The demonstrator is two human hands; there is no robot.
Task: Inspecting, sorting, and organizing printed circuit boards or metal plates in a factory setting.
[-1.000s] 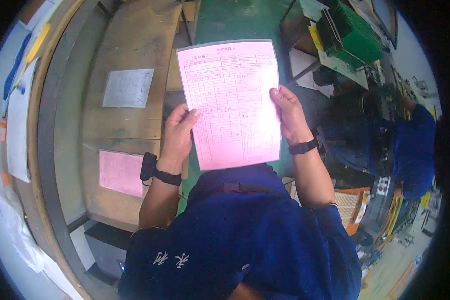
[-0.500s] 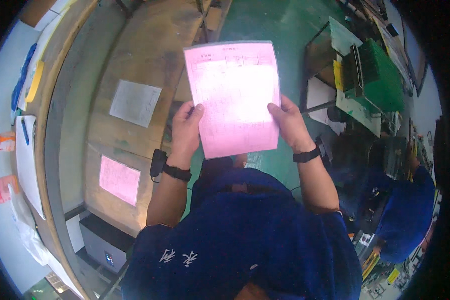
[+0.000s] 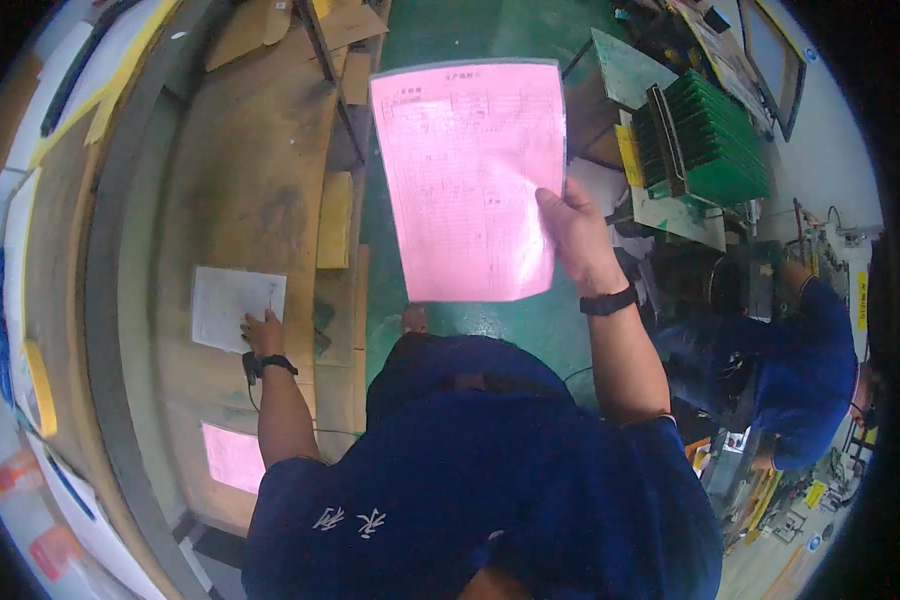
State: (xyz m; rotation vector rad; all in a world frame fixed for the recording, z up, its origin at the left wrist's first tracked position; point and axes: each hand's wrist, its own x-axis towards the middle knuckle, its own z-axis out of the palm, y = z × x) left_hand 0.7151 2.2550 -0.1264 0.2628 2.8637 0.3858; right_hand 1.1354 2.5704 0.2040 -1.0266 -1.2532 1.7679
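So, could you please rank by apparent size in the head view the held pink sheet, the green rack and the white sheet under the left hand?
1. Held pink sheet
2. Green rack
3. White sheet, partly covered

Your R hand (image 3: 580,240) grips pink printed form (image 3: 470,190) by its R edge; your L hand (image 3: 263,333) over lower R corner of wht sheet (image 3: 220,303) on wooden bench (image 3: 255,190); 2nd pink form (image 3: 234,458) nearer you.

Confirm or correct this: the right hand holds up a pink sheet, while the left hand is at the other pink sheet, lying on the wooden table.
Wrong on one point: the head view shows the left hand at the white sheet lying on the wooden table, not the other pink sheet. The right hand does hold up a pink sheet.
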